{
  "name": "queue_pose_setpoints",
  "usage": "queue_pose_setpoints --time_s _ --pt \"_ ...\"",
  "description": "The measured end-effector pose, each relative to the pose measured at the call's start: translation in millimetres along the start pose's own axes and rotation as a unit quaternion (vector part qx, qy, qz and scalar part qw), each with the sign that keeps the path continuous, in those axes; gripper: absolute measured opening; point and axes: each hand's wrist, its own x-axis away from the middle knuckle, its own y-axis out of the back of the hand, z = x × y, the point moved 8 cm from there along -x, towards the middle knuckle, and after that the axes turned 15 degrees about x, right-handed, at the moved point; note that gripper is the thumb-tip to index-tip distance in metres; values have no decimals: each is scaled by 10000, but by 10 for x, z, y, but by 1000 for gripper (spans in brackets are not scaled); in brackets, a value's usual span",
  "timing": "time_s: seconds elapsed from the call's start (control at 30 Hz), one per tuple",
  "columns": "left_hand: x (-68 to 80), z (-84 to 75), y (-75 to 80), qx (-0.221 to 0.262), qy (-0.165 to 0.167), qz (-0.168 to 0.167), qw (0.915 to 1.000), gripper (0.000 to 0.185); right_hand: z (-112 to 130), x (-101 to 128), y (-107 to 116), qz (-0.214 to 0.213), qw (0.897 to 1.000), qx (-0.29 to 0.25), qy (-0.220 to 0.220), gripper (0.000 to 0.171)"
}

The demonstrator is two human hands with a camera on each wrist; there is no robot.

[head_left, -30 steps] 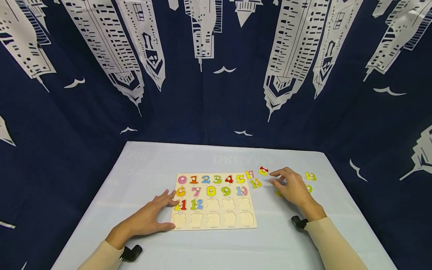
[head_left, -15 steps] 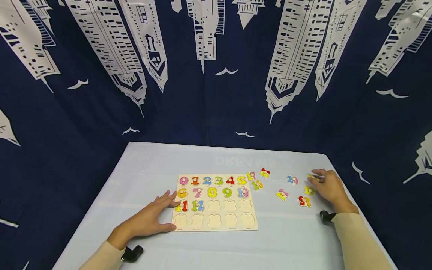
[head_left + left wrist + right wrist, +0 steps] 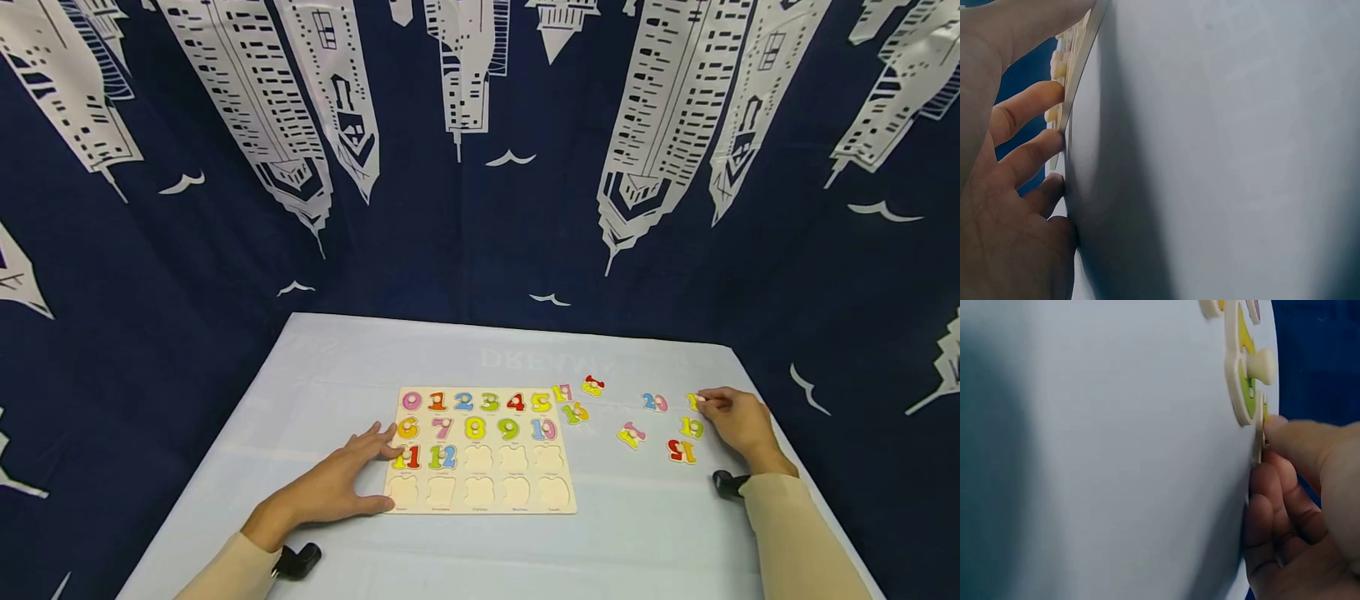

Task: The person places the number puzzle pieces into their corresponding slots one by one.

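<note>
A wooden number puzzle board (image 3: 480,492) lies flat on the pale table, its upper rows filled with coloured numbers and its lower pockets bare. My left hand (image 3: 381,468) rests flat against the board's left edge, fingers straight; the left wrist view shows the fingertips (image 3: 1047,100) touching the board's rim (image 3: 1082,56). At the far right my right hand (image 3: 708,402) pinches a yellow number piece (image 3: 693,401). In the right wrist view thumb and fingers (image 3: 1272,428) hold that thin piece (image 3: 1260,434) at its edge on the table.
Loose number pieces lie right of the board: a pink-yellow one (image 3: 558,392), a red-yellow one (image 3: 592,386), a green-yellow one (image 3: 575,412), a blue-pink 20 (image 3: 655,402), a yellow-pink one (image 3: 632,435), a green one (image 3: 691,427), a red 15 (image 3: 681,451). A dark patterned curtain surrounds the table.
My right hand has swung from the pieces near the board out to the far right and taken hold of the yellow piece. The left hand has stayed at the board's edge.
</note>
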Motion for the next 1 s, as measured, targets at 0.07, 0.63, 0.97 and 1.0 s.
queue_pose_setpoints --time_s 0.07,0.63,0.97,1.0 --pt "-7 4 -10 9 2 0 10000 72 -37 7 -3 14 9998 -35 -214 28" --pt "-5 22 16 13 93 77 9999 71 310 203 63 -399 9984 -352 -201 32" --pt "-26 32 0 -12 -7 257 9997 90 1233 591 187 -490 9931 -565 901 27" --pt "-22 29 3 -38 0 264 9996 94 1350 620 192 -481 9919 -613 1004 24"
